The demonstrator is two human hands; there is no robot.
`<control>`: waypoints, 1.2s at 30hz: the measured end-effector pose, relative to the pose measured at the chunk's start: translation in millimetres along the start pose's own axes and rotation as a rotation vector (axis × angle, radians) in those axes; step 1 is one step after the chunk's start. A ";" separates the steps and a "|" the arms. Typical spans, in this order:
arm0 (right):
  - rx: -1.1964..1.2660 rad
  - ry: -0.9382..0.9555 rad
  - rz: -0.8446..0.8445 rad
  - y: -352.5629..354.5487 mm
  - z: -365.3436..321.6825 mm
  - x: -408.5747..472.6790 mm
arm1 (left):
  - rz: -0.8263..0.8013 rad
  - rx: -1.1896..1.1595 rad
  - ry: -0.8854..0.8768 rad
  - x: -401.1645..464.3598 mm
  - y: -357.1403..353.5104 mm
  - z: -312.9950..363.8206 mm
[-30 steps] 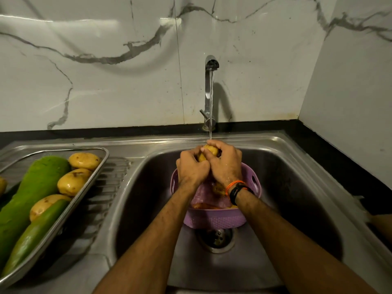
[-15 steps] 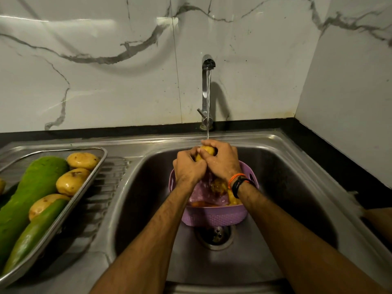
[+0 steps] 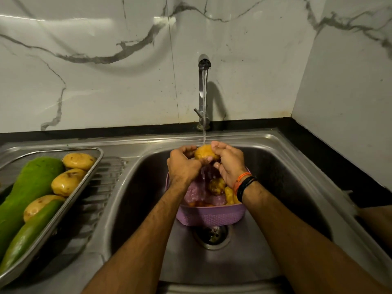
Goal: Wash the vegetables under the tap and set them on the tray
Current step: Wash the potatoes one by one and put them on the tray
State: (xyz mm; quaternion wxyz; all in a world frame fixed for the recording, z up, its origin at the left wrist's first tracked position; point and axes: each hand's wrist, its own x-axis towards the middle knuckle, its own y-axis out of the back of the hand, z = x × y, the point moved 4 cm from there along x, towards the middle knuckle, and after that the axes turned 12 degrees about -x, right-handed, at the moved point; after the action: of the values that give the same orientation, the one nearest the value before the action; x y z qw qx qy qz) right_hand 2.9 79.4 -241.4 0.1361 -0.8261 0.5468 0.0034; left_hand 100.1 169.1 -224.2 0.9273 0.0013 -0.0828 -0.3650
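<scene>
A yellow potato [image 3: 204, 152] is under the running stream from the tap [image 3: 203, 81], above the sink. My left hand [image 3: 182, 165] grips it from the left and my right hand [image 3: 230, 162] grips it from the right. Below them a purple basket [image 3: 212, 216] stands in the sink basin and holds more vegetables [image 3: 216, 185], partly hidden by my wrists. On the left drainboard a steel tray [image 3: 89, 177] carries three potatoes [image 3: 65, 182] and two long green gourds [image 3: 29, 185].
The sink drain [image 3: 213, 234] lies just in front of the basket. A marble wall stands behind the tap and on the right. A black counter strip [image 3: 331, 158] runs along the right of the sink.
My hands have turned the potato under the stream, so more of it shows between them. Both hands stay over the basket.
</scene>
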 end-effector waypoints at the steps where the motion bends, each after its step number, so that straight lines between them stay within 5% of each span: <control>1: 0.059 -0.028 -0.018 -1.9 0.3 -1.5 | 0.013 0.002 -0.024 -0.3 -0.7 0.3; 8: 0.308 -0.156 0.014 -6.4 9.5 -0.3 | 0.057 0.062 -0.200 -4.9 -13.8 6.9; 11: 0.428 -0.182 0.044 -7.9 17.7 2.6 | -0.083 0.216 -0.315 -9.4 -25.9 12.1; 16: 0.389 -0.111 0.114 -2.6 20.2 4.2 | -0.322 0.350 -0.271 -8.6 -33.7 10.8; 22: 0.427 -0.127 0.095 -11.0 16.4 -2.1 | -0.069 0.351 -0.433 -17.7 -29.3 19.6; 28: 0.286 -0.097 0.104 -6.9 20.4 4.1 | -0.336 0.383 -0.238 -11.0 -34.5 16.9; 33: 0.371 -0.098 0.121 -5.4 13.4 -1.4 | -0.097 0.358 -0.370 -17.4 -31.0 15.3; 36: 0.377 -0.105 0.093 -10.3 13.7 -3.4 | -0.118 0.367 -0.378 -15.5 -33.2 19.0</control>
State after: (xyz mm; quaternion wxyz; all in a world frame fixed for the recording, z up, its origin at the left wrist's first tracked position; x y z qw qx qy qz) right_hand 12.9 89.4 -251.9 0.3166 -0.7586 0.5673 -0.0496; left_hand 63.5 156.3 -209.9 0.8567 0.1059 -0.3191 -0.3911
